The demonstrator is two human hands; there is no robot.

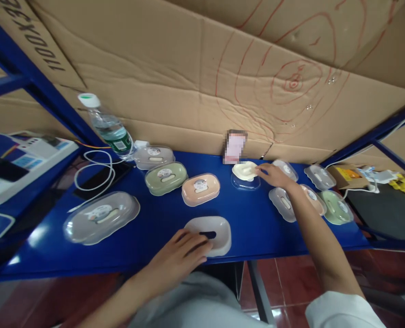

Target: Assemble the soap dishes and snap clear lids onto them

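Over the left side of a pale grey soap dish (224,234) near the table's front edge, my left hand (185,249) is curled, its fingers on the rim and inside; the thumb is hidden. My right hand (273,175) reaches to the back, where its fingertips pinch the right edge of a cream oval piece (245,169), seemingly a soap dish insert. Under that piece lies a clear plastic cover (246,184). Nearby sit lidded soap dishes with round labels: a peach one (209,189), a green one (157,182) and a large grey one (120,223).
More lidded dishes stand right, including a green one (337,209) partly behind my forearm. A water bottle (111,132), a white cable (94,175) and a black flat object (103,180) are left. A blurred-out phone-like object (235,146) leans on the cardboard wall (171,68).
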